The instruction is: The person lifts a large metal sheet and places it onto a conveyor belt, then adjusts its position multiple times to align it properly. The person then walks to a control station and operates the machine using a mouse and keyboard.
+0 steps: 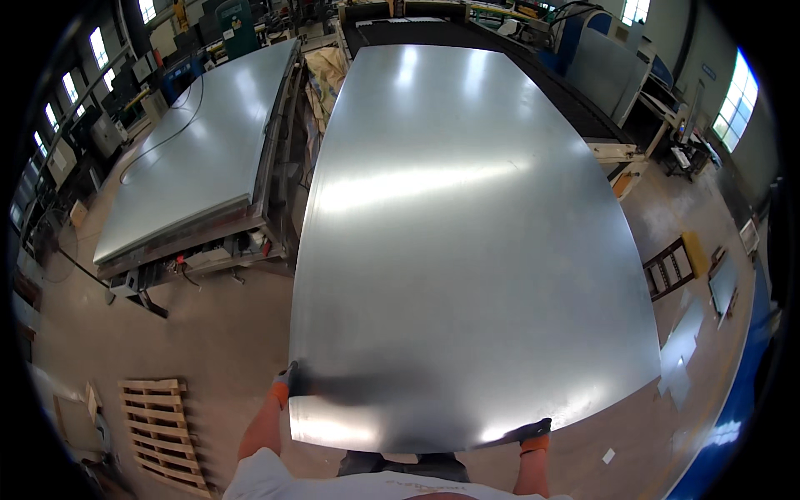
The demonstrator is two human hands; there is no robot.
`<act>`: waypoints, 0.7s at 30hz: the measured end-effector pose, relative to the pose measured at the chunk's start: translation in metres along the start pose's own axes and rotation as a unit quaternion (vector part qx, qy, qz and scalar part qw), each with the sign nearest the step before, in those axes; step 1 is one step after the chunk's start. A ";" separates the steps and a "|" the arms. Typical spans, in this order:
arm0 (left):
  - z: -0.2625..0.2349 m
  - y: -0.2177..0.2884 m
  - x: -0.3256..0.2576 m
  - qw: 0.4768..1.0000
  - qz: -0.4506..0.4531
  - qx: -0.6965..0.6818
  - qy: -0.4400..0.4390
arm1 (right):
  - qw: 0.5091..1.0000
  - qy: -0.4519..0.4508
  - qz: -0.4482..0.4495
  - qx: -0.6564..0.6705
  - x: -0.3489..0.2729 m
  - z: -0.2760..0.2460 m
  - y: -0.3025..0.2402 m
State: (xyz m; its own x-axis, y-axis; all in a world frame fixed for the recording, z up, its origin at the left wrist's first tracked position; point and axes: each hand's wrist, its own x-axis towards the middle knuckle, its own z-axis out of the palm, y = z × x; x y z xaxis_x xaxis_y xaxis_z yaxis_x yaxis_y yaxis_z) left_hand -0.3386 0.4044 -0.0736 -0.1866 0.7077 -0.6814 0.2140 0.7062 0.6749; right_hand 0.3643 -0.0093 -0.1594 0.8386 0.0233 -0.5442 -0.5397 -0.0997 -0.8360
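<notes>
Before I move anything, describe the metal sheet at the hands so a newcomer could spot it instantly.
Find the long dark machine bed at the top of the view. From there a big silvery sheet extends down toward the person. Unlike the silvery sheet to its left, it has the gloved left hand and right hand at its edges.

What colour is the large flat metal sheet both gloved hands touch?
The large flat metal sheet is shiny silver-grey, best seen in the head view.

2 gloved hands (285,377) (533,431), arms (263,427) wide apart
</notes>
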 end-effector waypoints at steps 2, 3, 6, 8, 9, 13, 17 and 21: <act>-0.066 -0.048 -0.017 0.905 0.089 0.411 -0.056 | 0.999 -0.024 0.030 0.002 -0.045 0.022 -0.008; -0.071 -0.069 -0.025 0.931 0.059 0.350 -0.088 | 0.999 -0.024 0.030 0.000 -0.064 0.029 -0.014; -0.076 -0.101 -0.042 0.989 -0.048 0.143 0.012 | 1.000 0.013 0.011 -0.012 -0.089 0.048 -0.006; -0.082 -0.086 -0.061 0.993 -0.036 0.111 0.000 | 0.999 0.037 0.000 -0.022 -0.078 0.042 0.006; -0.071 -0.050 -0.087 0.995 -0.030 0.095 -0.018 | 0.998 0.054 -0.008 -0.026 -0.071 0.033 0.015; -0.137 -0.053 -0.113 0.984 0.041 0.140 0.103 | 0.982 -0.183 0.015 -0.040 -0.067 0.020 0.078; -0.149 -0.055 -0.090 0.975 0.039 0.192 0.100 | 0.997 -0.048 0.064 0.005 -0.070 0.020 0.107; -0.179 -0.057 -0.082 0.984 0.094 0.107 0.106 | 0.994 -0.070 0.060 0.058 -0.105 0.033 0.096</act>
State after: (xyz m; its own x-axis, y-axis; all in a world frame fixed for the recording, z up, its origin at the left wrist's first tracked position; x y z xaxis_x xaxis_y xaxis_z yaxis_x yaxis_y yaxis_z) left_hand -0.5068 0.3099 -0.0054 -0.3148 0.8299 -0.4606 0.4561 0.5578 0.6934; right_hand 0.2219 0.0110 -0.1847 0.7534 0.1579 -0.6383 -0.6470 0.0052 -0.7624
